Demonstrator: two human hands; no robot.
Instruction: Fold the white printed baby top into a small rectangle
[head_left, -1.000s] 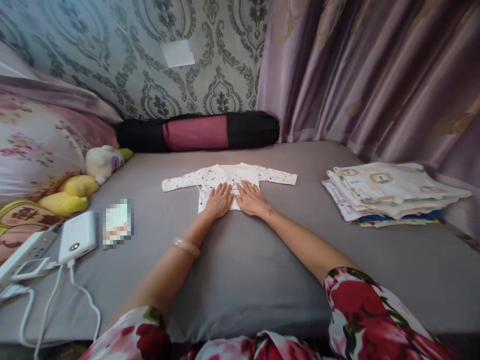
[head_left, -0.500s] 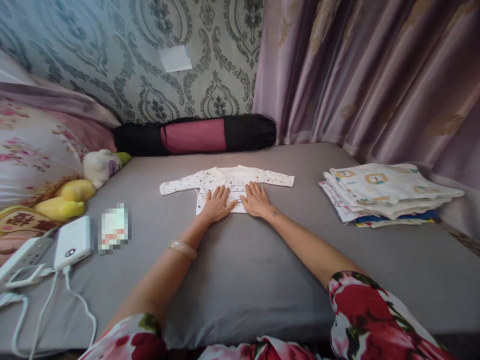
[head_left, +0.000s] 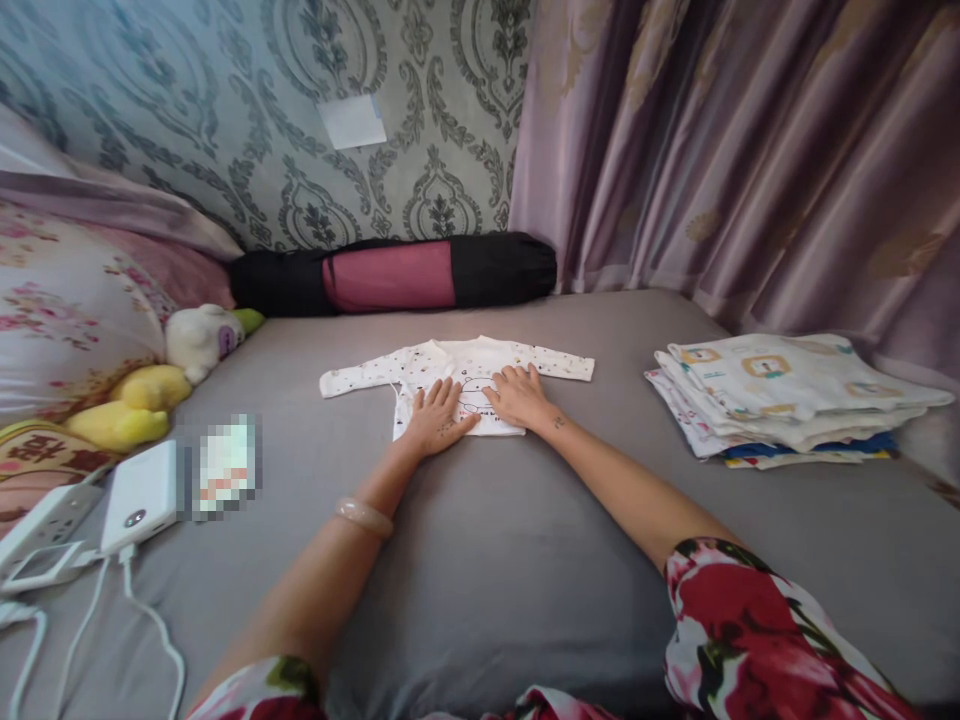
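Note:
A white long-sleeved baby shirt (head_left: 480,355) with small dark prints and a drawn animal figure lies spread on the grey bed sheet (head_left: 495,540), sleeves stretched out to both sides. My left hand (head_left: 437,418) rests flat on the lower left of its front, fingers extended. On the right part of the front lies my right hand (head_left: 519,398), its fingers apart and slightly bent, touching the cloth. Neither hand grasps anything. Parts of the printed figure are hidden beneath my fingers.
To the right sits a stack of folded baby clothes (head_left: 787,390). A white power bank (head_left: 142,497) with cables and a power strip (head_left: 49,525) lie at left, near plush toys (head_left: 199,340). Along the wall stretches a black and maroon bolster-like bag (head_left: 390,273).
My right hand has shifted slightly up and right over the shirt, its fingers more bent. My left hand lies slightly lower on the front. The view has moved a little.

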